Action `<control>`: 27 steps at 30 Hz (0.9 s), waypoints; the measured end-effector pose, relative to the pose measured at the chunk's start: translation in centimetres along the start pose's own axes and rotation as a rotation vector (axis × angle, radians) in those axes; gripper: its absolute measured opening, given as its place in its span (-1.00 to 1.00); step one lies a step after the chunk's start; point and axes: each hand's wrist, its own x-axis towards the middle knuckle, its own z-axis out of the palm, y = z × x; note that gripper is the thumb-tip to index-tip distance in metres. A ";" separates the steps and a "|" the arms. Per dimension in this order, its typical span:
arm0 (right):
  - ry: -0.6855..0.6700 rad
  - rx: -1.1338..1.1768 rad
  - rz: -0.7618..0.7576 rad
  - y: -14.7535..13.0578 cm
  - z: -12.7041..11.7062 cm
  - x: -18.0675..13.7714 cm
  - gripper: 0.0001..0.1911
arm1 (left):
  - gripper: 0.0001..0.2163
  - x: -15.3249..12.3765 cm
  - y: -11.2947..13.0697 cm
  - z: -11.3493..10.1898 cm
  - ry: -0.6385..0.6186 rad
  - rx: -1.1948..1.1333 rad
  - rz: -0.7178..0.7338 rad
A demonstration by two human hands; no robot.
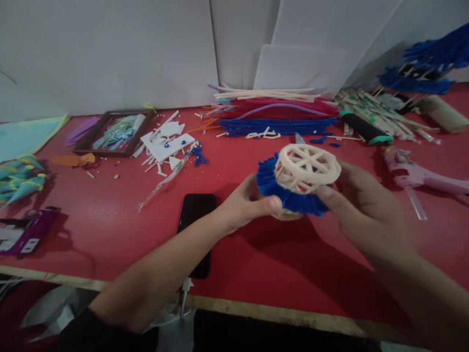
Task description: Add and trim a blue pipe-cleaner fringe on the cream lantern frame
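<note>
Between my two hands, above the red table, is a small craft model (307, 164) made of cream pipe cleaners, with a round spoked top and a blue fringed ring around its middle. My left hand (252, 203) grips the blue fringe from the left, its thumb pressed on the near edge. On the other side my right hand (361, 208) holds the model, thumb on the rim of the cream top. The fingers behind and under the model are partly hidden. A black phone (198, 210) with a white cable lies under my left forearm.
Bundles of pipe cleaners (278, 124) lie along the back. White scraps (168, 142) and a brown frame (117, 152) are at left, a purple object (34, 234) near the front edge. A pink glue gun (421, 173) and a blue tiered model (421, 80) stand out at right.
</note>
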 end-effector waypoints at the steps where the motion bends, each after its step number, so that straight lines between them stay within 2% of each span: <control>1: 0.017 0.051 0.091 0.1 0.1 0.0 -0.60 | -0.16 0.1 0.0 -0.1 -0.049 0.044 0.001; 4: 0.064 0.145 0.222 0.5 0.2 0.3 -0.73 | -0.33 0.2 0.1 -0.1 -0.119 0.140 -0.011; 8: 0.101 0.285 0.273 0.6 0.7 0.5 -0.68 | -0.46 0.1 0.3 0.4 -0.031 0.116 -0.023; 13: 0.079 0.487 0.226 -0.2 1.2 0.4 -0.51 | -0.44 0.0 1.0 0.6 0.086 -0.103 -0.071; 17: 0.086 0.499 0.193 0.0 1.1 0.1 -0.59 | -0.41 -0.2 1.5 0.4 0.119 -0.169 -0.109; 20: 0.044 0.443 0.169 0.1 1.1 -0.2 -0.73 | -0.44 -0.1 1.5 0.4 0.060 -0.169 -0.044; 24: -0.097 0.342 0.088 -0.3 1.5 -0.2 -0.83 | -0.51 -0.1 0.9 0.5 -0.094 -0.070 0.068; 27: -0.132 0.284 -0.007 0.0 1.7 0.0 -0.85 | -0.37 -0.4 0.3 0.7 -0.067 0.017 0.168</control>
